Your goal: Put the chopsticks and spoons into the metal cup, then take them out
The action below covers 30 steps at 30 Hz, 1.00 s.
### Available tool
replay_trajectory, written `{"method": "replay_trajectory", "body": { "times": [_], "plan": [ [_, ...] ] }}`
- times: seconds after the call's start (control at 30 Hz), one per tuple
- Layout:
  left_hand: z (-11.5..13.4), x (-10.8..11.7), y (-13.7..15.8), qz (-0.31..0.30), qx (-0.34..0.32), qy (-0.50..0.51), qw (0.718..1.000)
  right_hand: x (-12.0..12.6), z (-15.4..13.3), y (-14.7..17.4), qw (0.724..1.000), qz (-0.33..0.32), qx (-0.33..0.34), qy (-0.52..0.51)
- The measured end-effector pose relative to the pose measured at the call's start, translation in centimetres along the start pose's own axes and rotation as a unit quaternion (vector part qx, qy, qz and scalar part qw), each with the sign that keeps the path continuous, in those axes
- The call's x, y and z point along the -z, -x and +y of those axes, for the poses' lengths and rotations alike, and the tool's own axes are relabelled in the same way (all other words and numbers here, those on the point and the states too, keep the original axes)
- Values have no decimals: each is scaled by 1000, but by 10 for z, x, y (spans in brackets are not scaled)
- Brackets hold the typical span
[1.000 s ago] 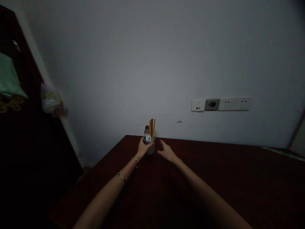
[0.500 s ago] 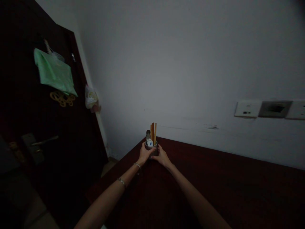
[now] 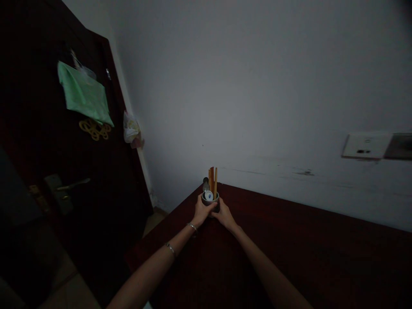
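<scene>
A grey, cup-shaped chopstick holder (image 3: 207, 201) stands upright at the far corner of the dark red table. Several wooden chopsticks (image 3: 215, 182) rise from it, along with a white spoon (image 3: 209, 195) that has a blue mark. My left hand (image 3: 202, 211) is closed around the holder's left side, its thumb across the front. On the right side, my right hand (image 3: 225, 215) grips the same holder, thumb low on the front; its other fingertips are partly hidden. Just behind stands a small bottle (image 3: 206, 185) with a dark top, partly hidden.
The dark red table (image 3: 283, 227) meets a pale wall (image 3: 244, 94) with sockets (image 3: 365, 146) at right. To the left is a dark door (image 3: 106, 180) with a handle (image 3: 74, 184) and a hanging green cloth (image 3: 84, 93). A plastic bag (image 3: 131, 128) hangs beside its frame.
The view has turned slightly left, so the door, wall sockets and holder appear farther right. My right hand has closed more snugly against the holder; my left hand keeps its grip.
</scene>
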<state>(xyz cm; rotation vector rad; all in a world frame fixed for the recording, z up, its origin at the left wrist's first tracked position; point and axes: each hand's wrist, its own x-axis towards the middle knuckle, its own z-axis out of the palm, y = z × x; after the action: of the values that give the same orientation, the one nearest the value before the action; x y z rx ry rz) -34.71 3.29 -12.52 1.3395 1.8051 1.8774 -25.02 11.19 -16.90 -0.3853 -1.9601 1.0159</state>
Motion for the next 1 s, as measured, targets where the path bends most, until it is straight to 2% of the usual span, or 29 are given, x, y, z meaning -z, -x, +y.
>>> {"method": "replay_trajectory", "body": {
  "times": [0.43, 0.57, 0.73, 1.0],
  "plan": [
    [0, 9, -3, -45, 17, -10, 999, -4, 9, 9, 1000, 11, -4, -6],
    [1, 20, -11, -26, 47, -8, 999, -3, 12, 9, 1000, 16, -9, 4],
    [10, 31, -33, 42, -28, -60, 997, -4, 15, 10, 1000, 14, -10, 7],
    [14, 28, -49, -44, -107, -224, 968, -3, 13, 12, 1000, 12, -14, 6]
  ]
}}
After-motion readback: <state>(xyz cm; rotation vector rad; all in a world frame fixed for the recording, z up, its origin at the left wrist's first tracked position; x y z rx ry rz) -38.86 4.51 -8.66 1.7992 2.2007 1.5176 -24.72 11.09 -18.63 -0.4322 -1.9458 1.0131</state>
